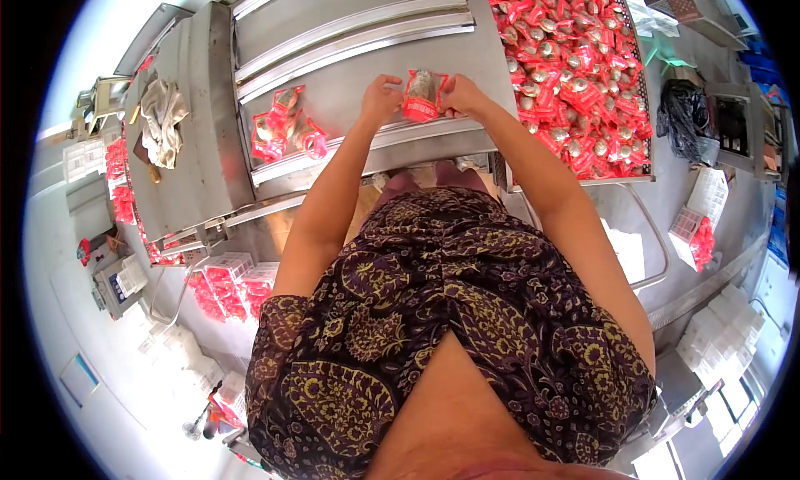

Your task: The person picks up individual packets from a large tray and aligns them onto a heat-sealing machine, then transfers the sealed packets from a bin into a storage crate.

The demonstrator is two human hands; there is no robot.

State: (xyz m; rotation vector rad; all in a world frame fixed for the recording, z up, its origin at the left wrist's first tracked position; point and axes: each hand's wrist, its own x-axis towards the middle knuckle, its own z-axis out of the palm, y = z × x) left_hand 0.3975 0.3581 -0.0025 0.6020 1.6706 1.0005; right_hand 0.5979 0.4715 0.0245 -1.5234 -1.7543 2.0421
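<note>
A red and clear plastic packet (423,94) with a dark, rounded item inside and printing on its front is before me, over the front part of a metal worktop. My right hand (461,96) pinches its right edge. Just left of the packet, my left hand (382,99) has thumb and forefinger apart; whether a fingertip touches the packet is hard to tell. Several similar packets (279,127) lie in a small heap farther left on the worktop.
Metal rails (356,39) cross the worktop behind my hands. A large tray (587,181) heaped with red packets (569,74) stands on the right. Left, a cloth (164,120) lies on a metal surface (203,105). White crates (228,264) with red packets stand lower left.
</note>
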